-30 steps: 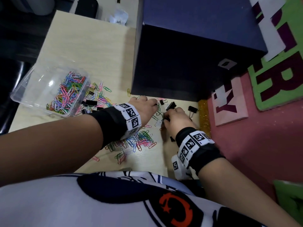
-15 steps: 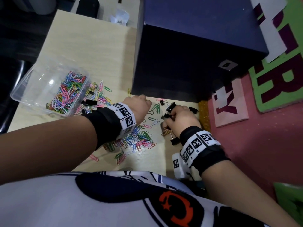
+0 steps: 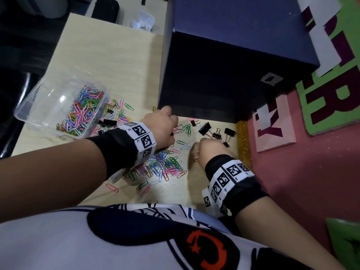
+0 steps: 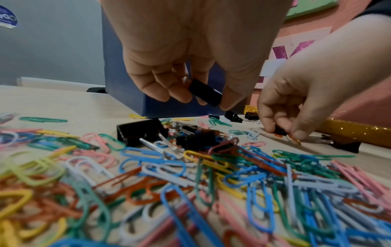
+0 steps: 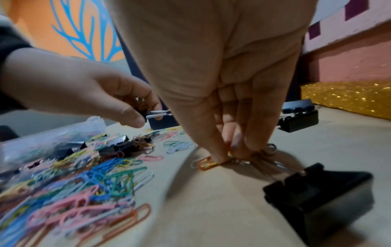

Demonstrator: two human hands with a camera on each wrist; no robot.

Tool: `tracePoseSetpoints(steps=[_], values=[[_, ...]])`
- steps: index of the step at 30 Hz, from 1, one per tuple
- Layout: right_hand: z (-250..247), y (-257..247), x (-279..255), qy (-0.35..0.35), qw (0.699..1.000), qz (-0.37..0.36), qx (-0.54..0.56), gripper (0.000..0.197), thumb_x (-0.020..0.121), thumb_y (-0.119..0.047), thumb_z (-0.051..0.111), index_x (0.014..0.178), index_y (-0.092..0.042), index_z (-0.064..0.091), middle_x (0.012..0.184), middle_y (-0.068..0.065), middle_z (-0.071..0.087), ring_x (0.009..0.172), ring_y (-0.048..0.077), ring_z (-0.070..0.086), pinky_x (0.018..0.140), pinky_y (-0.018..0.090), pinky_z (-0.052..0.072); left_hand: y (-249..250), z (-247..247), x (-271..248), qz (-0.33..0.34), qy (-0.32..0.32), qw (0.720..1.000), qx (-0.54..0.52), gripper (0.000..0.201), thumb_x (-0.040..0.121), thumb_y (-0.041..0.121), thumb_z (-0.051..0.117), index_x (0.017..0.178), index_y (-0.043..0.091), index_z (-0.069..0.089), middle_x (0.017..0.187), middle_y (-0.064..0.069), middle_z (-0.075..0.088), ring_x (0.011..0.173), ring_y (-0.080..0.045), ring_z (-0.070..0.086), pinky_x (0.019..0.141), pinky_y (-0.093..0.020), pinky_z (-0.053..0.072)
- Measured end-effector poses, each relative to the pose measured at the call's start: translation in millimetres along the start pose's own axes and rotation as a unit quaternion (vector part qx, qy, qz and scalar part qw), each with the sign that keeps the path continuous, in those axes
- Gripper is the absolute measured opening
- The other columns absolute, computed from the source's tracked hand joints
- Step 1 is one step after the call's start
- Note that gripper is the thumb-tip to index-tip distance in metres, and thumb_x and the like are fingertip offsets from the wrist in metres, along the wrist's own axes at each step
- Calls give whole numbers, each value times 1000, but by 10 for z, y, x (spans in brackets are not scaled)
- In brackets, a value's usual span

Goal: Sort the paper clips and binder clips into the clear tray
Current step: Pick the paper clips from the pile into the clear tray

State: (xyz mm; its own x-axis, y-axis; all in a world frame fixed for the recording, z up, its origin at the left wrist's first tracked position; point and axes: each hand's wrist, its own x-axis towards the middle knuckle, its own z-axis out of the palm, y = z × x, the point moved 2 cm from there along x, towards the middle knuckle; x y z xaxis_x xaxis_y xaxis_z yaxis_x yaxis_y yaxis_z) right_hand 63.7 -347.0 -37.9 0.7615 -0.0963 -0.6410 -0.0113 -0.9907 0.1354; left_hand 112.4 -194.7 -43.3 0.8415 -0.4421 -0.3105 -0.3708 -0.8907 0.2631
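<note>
Near centre: loose paper clips (image 3: 159,168) heaped on table (image 3: 109,61). Right hand (image 3: 211,151), fingertips (image 5: 220,157) bunched, pinching orange clip (image 5: 206,164) against table. Left hand (image 3: 162,127) beside it, raised, pinching binder clip (image 4: 205,94). Farther right: more binder clips (image 3: 216,131). Far left: tray (image 3: 35,106) holding paper clips.

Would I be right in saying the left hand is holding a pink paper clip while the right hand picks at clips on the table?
Not quite: the left hand holds a black binder clip, as the left wrist view shows. The right hand does pick at clips on the table.
</note>
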Motion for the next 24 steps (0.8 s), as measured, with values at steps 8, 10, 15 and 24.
tracePoseSetpoints(steps=[8,10,15,24], values=[[65,-165,37,6,998,-52,39,35,90,-26,57,121,-12,55,110,10,59,99,27,58,74,32,44,-70,-4,-33,-8,0,1000,-26,40,78,33,64,113,15,58,111,-8,43,96,-29,53,83,-43,51],[80,-196,46,28,993,-79,83,35,90,-36,58,117,-14,58,109,8,60,98,26,57,75,30,45,-85,-13,-50,-6,0,1000,-31,40,79,33,63,114,14,58,112,-8,43,96,-29,53,84,-43,51],[-28,-123,129,137,974,-63,169,41,94,-15,47,135,-17,47,135,7,43,118,26,48,96,32,41,-125,-41,-87,-10,12,999,-44,39,83,35,60,116,12,57,114,-9,45,96,-27,55,82,-35,49],[101,-366,64,111,976,-147,112,40,88,-6,46,123,-19,58,122,5,50,114,27,45,95,35,44,-191,-33,-118,-19,10,999,-47,37,85,38,55,110,10,58,111,-10,49,96,-29,58,80,-35,49]])
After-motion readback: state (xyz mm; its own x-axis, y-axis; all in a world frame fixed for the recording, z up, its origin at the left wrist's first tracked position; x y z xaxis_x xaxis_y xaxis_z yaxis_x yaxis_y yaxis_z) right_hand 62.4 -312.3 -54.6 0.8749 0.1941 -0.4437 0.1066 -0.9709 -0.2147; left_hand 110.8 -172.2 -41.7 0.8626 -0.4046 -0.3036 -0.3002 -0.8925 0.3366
